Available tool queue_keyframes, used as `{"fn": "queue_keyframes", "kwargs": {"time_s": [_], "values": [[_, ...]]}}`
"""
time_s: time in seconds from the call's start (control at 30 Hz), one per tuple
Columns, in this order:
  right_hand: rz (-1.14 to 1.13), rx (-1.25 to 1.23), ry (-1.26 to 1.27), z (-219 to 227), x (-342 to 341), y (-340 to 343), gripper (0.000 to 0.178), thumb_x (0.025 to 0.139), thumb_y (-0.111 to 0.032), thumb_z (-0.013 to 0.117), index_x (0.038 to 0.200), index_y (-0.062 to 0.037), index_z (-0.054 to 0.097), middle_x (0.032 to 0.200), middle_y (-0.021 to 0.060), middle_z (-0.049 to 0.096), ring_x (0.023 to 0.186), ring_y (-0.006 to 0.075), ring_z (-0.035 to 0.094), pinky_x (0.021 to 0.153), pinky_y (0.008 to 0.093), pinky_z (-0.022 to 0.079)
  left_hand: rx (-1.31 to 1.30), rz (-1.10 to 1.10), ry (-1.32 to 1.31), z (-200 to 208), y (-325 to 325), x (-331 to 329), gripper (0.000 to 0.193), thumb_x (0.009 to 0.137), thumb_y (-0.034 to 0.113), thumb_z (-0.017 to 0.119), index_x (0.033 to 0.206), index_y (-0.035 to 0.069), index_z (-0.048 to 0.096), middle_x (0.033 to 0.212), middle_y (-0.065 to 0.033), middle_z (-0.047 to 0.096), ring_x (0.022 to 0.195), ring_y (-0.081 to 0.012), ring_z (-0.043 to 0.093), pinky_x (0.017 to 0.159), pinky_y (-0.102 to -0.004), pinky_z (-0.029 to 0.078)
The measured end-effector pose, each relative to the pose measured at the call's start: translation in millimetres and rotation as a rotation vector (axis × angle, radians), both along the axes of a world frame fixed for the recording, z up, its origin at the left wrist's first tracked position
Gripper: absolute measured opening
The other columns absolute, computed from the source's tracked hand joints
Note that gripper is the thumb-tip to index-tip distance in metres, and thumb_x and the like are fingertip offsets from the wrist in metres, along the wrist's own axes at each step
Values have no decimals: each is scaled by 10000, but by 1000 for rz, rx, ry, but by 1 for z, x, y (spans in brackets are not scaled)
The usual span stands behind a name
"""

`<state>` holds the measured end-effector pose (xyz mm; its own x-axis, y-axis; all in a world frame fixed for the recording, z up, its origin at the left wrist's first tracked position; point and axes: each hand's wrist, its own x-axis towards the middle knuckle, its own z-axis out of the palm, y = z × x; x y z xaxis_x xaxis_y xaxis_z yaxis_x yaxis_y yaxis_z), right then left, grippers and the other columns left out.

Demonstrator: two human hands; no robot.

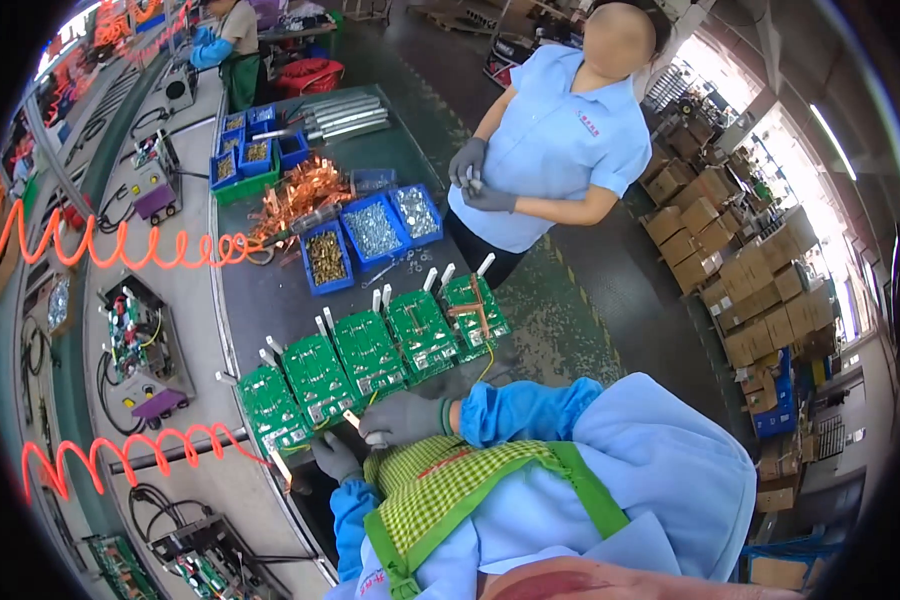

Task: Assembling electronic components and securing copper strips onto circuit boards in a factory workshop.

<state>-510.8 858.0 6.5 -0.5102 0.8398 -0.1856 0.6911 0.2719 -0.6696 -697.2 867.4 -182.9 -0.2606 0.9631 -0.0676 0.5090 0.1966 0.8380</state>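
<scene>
Five green circuit boards lie in a slanted row on the dark worktable (270, 300), from the nearest board (270, 410) to the farthest one (473, 312). White tabs stick up from their far edges. My right hand (402, 420), in a grey glove, is at the near edge of the row and pinches a small copper strip (352, 419). My left hand (335, 457), also gloved, is curled beside the nearest board's corner, on a small pale strip (281, 466). I wear blue sleeves and a green checked apron.
Blue bins of screws and brass parts (373, 230) and a heap of copper pieces (305, 190) sit further along the table. A co-worker in a light blue shirt (560, 140) stands at the far side, gloved hands together. Orange coiled hoses (120, 245), test units and stacked cardboard boxes (760, 290) surround the table.
</scene>
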Motion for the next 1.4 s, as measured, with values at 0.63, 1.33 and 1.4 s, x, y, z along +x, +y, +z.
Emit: {"fn": "queue_keyframes", "kwargs": {"time_s": [0.63,1.33,1.4], "values": [[-24,109,112,-8,21,-13,200,816,-288,564,869,-99,604,839,77,595,749,262,584,642,372,468,-53,123,271,2,26,16,356,734,310,656,925,31,546,821,-175,582,764,-371,568,649,-449,446],[-135,54,-86,-54,-22,32,193,838,-262,503,875,-87,576,816,126,583,769,320,568,662,413,444,-209,433,-1429,46,-2,18,150,915,148,472,1030,54,497,841,-39,547,636,-71,490,478,-163,424],[-141,36,-106,-49,-25,33,192,837,-259,505,877,-85,575,819,129,584,767,319,568,665,412,443,-190,476,-1562,43,11,17,113,901,114,491,992,48,504,829,-30,532,644,-77,489,479,-161,441]]}}
